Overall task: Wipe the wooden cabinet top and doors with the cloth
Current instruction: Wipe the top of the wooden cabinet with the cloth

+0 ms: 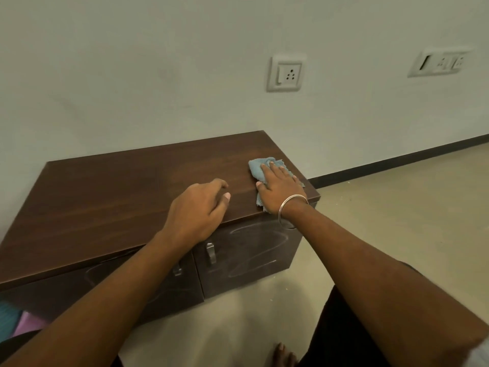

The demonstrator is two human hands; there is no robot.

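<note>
My right hand (280,186) lies flat, fingers spread, pressing the blue cloth (258,168) onto the wooden cabinet top (119,192) near its right end — nothing gripped. My left hand (198,210) rests loosely curled on the top's front edge — holding nothing.

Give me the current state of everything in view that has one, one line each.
cloth: bunched, pressed flat on the cabinet top under the right hand
right hand: palm down on the cloth
left hand: empty, resting at the top's front edge
cabinet top: bare apart from the cloth and hands
cabinet doors: closed, smear marks showing
</note>
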